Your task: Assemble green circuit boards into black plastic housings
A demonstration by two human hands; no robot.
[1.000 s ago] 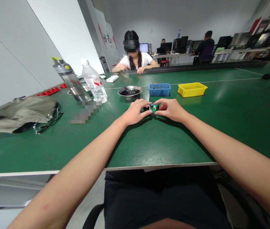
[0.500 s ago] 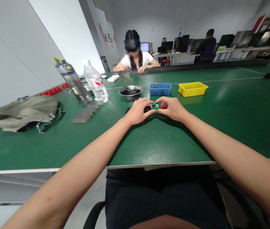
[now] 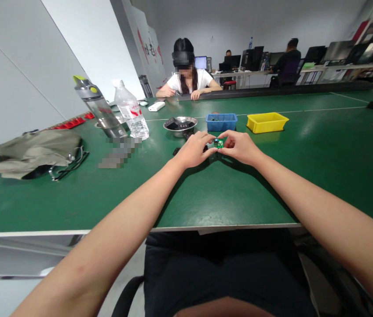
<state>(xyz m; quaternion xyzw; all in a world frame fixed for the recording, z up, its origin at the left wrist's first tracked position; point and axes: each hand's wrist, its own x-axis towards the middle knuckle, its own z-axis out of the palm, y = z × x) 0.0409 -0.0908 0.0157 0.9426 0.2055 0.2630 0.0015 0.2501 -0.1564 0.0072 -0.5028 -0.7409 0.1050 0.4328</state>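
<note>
A small green circuit board [image 3: 218, 144] with a dark, shiny round part on it is held just above the table between my two hands. The thumb and fingers of my left hand [image 3: 195, 149] pinch its left side. On the other side, my right hand [image 3: 242, 146] grips the board's right edge between thumb and forefinger. Black pieces [image 3: 176, 151] lie beside and partly under my left hand, mostly hidden by it. Behind the hands stand a metal bowl [image 3: 193, 121] of black parts and a blue bin [image 3: 222, 124] with small parts inside.
A yellow bin [image 3: 267, 123] stands to the right of the blue one. To the left are a water bottle [image 3: 133, 116], a grey drinking bottle [image 3: 102, 110] and an olive bag [image 3: 38, 149] on the green table [image 3: 199, 198]. A person [image 3: 188, 79] sits across the table.
Both hands have shifted slightly right with the circuit board between them. The board appears turned a little. My camera view has moved slightly too.
</note>
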